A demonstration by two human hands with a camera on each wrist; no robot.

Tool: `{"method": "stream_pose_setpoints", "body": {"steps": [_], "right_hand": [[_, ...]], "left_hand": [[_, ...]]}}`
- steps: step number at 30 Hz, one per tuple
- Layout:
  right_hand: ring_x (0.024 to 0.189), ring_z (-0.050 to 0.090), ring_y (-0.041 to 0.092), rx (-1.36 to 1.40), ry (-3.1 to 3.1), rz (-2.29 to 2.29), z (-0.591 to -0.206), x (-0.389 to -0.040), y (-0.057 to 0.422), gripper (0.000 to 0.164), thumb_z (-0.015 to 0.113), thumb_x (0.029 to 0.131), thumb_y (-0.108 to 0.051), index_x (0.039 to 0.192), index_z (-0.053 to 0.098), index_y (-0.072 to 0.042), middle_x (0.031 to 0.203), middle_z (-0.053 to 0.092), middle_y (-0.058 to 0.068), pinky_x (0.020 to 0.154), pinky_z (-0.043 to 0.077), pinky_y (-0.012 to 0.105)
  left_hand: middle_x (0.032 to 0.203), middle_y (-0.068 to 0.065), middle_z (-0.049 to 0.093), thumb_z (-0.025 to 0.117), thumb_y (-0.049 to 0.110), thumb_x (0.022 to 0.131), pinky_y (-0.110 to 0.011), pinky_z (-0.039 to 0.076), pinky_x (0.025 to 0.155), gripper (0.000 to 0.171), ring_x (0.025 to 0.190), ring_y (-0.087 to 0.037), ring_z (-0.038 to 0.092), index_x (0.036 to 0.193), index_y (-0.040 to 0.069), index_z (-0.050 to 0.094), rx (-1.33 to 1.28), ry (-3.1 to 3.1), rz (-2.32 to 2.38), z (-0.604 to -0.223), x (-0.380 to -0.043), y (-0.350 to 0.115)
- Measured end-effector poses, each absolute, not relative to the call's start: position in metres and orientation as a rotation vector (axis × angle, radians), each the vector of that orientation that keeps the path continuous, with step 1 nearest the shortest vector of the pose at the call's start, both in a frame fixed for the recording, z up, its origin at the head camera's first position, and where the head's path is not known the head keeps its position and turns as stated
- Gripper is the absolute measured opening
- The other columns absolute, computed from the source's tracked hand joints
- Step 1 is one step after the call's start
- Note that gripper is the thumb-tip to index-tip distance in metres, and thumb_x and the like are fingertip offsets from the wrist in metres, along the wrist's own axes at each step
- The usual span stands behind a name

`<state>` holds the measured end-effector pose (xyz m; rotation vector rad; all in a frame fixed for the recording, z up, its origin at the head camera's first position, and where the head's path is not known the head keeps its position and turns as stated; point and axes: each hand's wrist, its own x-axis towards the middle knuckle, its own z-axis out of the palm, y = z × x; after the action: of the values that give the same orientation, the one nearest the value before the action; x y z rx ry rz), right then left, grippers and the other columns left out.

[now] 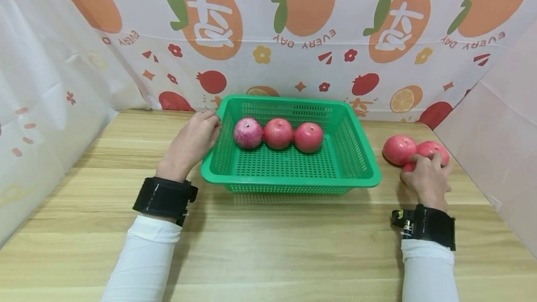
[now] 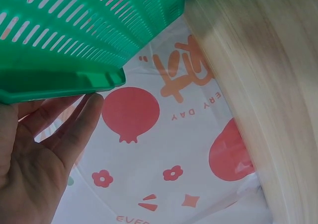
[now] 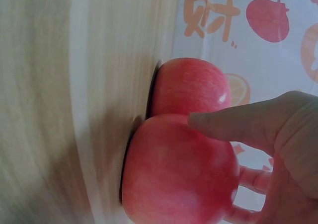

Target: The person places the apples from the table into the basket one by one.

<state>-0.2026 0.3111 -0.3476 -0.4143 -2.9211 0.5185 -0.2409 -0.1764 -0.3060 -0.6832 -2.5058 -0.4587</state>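
Observation:
My left hand (image 1: 194, 141) holds the left rim of a green plastic basket (image 1: 289, 181). In the left wrist view its fingers (image 2: 82, 127) bend up against the underside of the rim; the thumb's tip is hidden. Inside the basket, a purplish, pale-streaked round fruit (image 1: 248, 133) and two red apples, one in the middle (image 1: 278, 133) and one at right (image 1: 308, 137), sit in a row. Right of the basket, my right hand (image 1: 429, 178) grips a red apple (image 3: 179, 169) resting on the table, thumb on one side, fingers curled round the other. Two more apples (image 1: 400, 149) (image 1: 434, 149) lie just behind it.
The basket stands near the back of a wood-grain table (image 1: 293, 246). A white fruit-print sheet (image 1: 260, 73) hangs behind it and along both sides, close to the apples on the right. Each wrist wears a black strap, such as the left one (image 1: 163, 198).

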Motion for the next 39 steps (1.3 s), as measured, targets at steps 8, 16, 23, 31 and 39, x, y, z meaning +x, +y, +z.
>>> {"method": "stream_pose_setpoints", "body": {"steps": [8,16,23,31,39], "right_hand": [[0.107,0.009,0.06,-0.417,-2.968,0.533,-0.344,-0.202,0.313,0.054,0.063,0.071,-0.012,0.121,0.047,0.003,0.114,0.017,0.038,0.062,0.031,0.079],[0.103,0.011,0.061,-0.376,-3.032,0.565,-0.345,-0.202,0.313,0.058,0.065,0.072,-0.017,0.122,0.042,0.001,0.114,0.015,0.039,0.061,0.037,0.072],[0.088,0.024,0.059,-0.337,-3.074,0.657,-0.35,-0.203,0.314,0.063,0.064,0.074,-0.024,0.124,0.034,-0.001,0.109,0.02,0.038,0.055,0.045,0.057],[0.088,0.023,0.06,-0.328,-3.07,0.636,-0.349,-0.204,0.316,0.063,0.065,0.075,-0.024,0.125,0.034,0.0,0.109,0.019,0.039,0.057,0.045,0.06],[0.098,0.029,0.053,-0.195,-2.993,0.621,-0.337,-0.198,0.317,0.069,0.07,0.073,-0.027,0.127,0.038,0.001,0.115,0.031,0.036,0.068,0.043,0.066]], "left_hand": [[0.086,-0.016,0.058,0.062,-0.001,0.08,-0.044,0.051,0.076,0.012,0.083,-0.029,0.05,0.09,-0.008,0.062,-0.688,-2.504,-0.453,-0.306,-0.241,-0.177],[0.087,-0.016,0.058,0.062,-0.001,0.08,-0.045,0.051,0.076,0.012,0.083,-0.029,0.05,0.09,-0.008,0.062,-0.681,-2.51,-0.458,-0.305,-0.241,-0.176],[0.087,-0.016,0.057,0.063,-0.001,0.08,-0.045,0.051,0.076,0.012,0.083,-0.029,0.049,0.09,-0.008,0.061,-0.684,-2.514,-0.445,-0.303,-0.241,-0.177],[0.087,-0.016,0.057,0.063,-0.001,0.08,-0.045,0.051,0.077,0.012,0.083,-0.029,0.049,0.089,-0.007,0.061,-0.677,-2.514,-0.439,-0.301,-0.241,-0.176],[0.086,-0.015,0.056,0.063,-0.001,0.079,-0.044,0.051,0.075,0.011,0.081,-0.029,0.049,0.088,-0.007,0.061,-0.689,-2.506,-0.435,-0.304,-0.241,-0.177]]}}
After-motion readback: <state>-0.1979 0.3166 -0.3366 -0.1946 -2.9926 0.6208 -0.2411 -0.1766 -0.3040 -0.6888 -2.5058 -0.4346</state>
